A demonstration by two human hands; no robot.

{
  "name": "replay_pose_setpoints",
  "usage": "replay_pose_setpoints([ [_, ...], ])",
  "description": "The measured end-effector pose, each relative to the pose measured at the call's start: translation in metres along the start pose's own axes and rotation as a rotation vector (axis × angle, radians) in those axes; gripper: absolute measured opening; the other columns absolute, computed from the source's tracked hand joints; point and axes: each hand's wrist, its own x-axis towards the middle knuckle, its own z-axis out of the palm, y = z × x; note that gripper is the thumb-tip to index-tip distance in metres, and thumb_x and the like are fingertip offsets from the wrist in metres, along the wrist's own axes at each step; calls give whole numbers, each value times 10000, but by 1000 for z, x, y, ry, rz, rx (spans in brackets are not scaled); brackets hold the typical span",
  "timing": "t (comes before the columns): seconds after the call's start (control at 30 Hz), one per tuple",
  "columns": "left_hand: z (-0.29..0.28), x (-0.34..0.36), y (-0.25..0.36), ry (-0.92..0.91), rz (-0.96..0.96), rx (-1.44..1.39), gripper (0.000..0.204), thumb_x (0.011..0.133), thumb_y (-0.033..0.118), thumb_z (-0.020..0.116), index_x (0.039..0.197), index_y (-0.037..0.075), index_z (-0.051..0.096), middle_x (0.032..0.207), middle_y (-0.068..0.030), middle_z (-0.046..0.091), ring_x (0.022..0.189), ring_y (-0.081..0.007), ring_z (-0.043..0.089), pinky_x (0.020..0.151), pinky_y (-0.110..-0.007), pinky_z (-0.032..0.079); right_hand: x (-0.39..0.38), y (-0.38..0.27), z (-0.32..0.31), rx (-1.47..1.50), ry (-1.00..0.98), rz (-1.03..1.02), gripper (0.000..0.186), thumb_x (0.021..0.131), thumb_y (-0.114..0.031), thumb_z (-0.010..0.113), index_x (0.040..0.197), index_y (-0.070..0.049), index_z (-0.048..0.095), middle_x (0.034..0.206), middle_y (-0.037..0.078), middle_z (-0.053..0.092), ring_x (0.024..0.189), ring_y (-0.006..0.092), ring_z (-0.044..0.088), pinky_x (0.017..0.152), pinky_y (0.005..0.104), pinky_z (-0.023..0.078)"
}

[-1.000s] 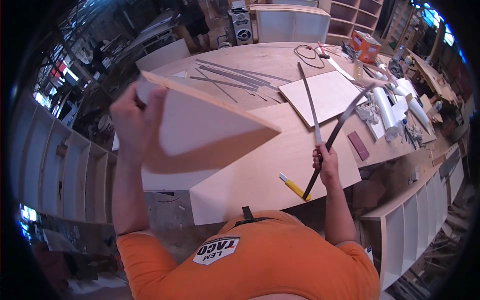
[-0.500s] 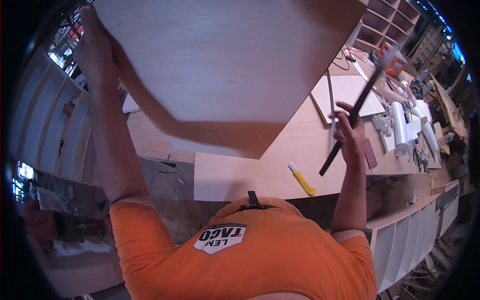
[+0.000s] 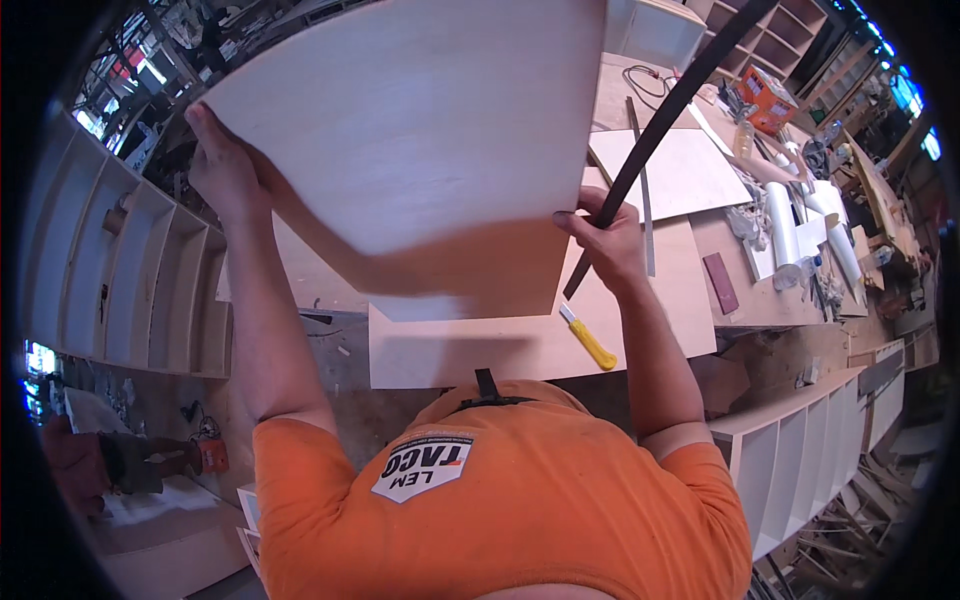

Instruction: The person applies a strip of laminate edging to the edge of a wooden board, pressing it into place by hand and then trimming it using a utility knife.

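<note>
Panel (image 3: pixel 430 130) is clasped at opposite edges, presumably for balance, by left grip (image 3: pixel 228 178) and right grip (image 3: pixel 612 242), a strip (image 3: pixel 672 108) tucked into the latter.

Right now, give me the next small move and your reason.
I'd probably have the right hand firm up its hold on the pale panel: only its thumb shows on the panel's face, by the right edge, and that hand also carries the long dark strip. The left hand has the opposite edge.
</note>
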Motion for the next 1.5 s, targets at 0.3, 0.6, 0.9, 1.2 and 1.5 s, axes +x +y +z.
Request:
replay_pose_setpoints([
  [0.3,-23,-1,-20,37,11,-33,655,955,541,530,1147,-80,612,1123,-136,645,1027,-179,599,913,-304,446,13,16,11,-12,-110,-25,261,824,-38,713,1067,45,666,944,80,693,869,123,655,770,252,538],
  [0.6,7,22,63,-232,189,226,620,912,507,605,1196,-45,596,1089,-118,656,1012,-190,615,882,-310,472,44,22,17,88,108,-64,79,917,-146,620,876,-79,630,679,-59,511,623,43,482,563,213,378],
  [0.9,-5,18,157,-1634,476,342,793,891,666,496,1400,58,463,1403,-207,483,1306,-313,455,1071,-418,383,81,-4,-63,707,290,-97,253,990,-368,543,1086,-150,626,796,-38,562,545,65,354,496,202,328],
  [1.2,-37,-12,74,-1822,-120,45,574,809,312,744,1216,-64,593,1045,-136,682,913,-190,671,875,-308,519,77,41,-87,741,-14,67,322,1029,-289,458,1211,-55,584,1110,67,659,1007,169,628,879,333,527],
  [1.5,-9,-15,97,-1663,-239,55,413,814,232,722,1035,-111,657,907,-134,696,787,-166,689,771,-281,557,81,58,-44,602,41,415,429,1000,-352,495,1253,-8,533,1126,157,643,926,259,673,714,350,612],
])
